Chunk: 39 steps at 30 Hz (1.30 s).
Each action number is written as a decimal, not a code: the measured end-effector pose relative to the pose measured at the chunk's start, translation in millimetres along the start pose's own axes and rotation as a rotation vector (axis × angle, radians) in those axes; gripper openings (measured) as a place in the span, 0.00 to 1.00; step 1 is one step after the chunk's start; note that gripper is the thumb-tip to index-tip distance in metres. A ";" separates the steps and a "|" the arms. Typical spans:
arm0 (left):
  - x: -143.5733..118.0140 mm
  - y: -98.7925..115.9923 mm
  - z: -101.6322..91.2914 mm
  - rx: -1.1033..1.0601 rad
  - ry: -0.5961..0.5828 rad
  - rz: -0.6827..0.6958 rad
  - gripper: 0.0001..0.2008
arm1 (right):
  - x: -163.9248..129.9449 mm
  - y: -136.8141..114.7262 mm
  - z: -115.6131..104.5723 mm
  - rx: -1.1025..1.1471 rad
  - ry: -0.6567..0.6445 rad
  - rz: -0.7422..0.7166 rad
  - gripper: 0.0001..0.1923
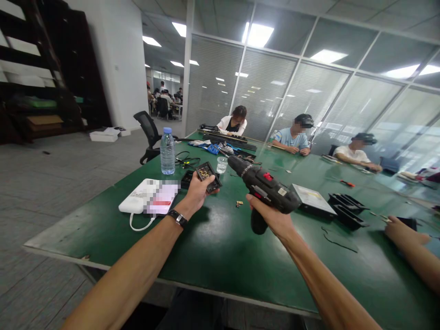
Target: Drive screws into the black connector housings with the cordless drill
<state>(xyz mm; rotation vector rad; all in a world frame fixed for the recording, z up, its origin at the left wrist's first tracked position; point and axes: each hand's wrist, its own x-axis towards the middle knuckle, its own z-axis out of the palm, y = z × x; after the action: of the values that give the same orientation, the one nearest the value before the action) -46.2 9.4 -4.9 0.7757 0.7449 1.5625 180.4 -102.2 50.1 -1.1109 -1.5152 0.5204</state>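
Two bare forearms reaching out from the bottom edge over the green table [220,256], wristwatch [178,217] on the left. Left hand [198,191] closed around a small black square component [208,176], gold contacts facing up, held tilted above the tabletop. Right hand [271,215] wrapped tight on the grip of a black cordless drill [263,188], red switch on top. Drill's long axis running up and to the left from the right hand, chuck end aimed toward the component, tip just right of it and slightly above, not touching. Left hand nearer the part, right hand nearer the tool; gap between chuck and component small. Just beyond the drill tip, a clear plastic cup [222,164]; beyond the left hand, a water bottle [167,151] upright. Left of the left wrist, a white power bank [135,201] with its cable looping toward the table edge. Between the two hands, small brass bits [239,203] lying on the green surface. Right of the right hand, a flat grey unit [312,198] and black trays [345,208]. Further right, another person's hand [400,231] resting on the table; other people seated at the far side.
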 end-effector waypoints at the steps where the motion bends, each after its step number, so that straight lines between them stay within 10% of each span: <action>1: 1.3 1.0 -1.0 0.013 -0.019 -0.005 0.27 | 7.0 1.6 0.8 0.013 -0.012 0.000 0.20; 11: 2.0 -14.8 -7.6 0.276 0.054 0.183 0.26 | 1.3 53.3 -13.5 -0.088 -0.056 -0.021 0.20; 25: -10.3 -9.6 -2.3 0.205 0.007 -0.002 0.36 | -16.2 55.2 -35.2 -0.146 -0.152 0.076 0.18; 39: -18.8 -3.2 -5.7 0.204 -0.052 0.002 0.35 | -21.2 46.9 -31.5 -0.310 -0.184 -0.170 0.15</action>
<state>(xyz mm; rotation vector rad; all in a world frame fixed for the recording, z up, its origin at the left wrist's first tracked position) -47.2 -9.1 -12.2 0.9633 0.8743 1.4773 224.9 -106.6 9.5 -1.1791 -1.8782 0.2818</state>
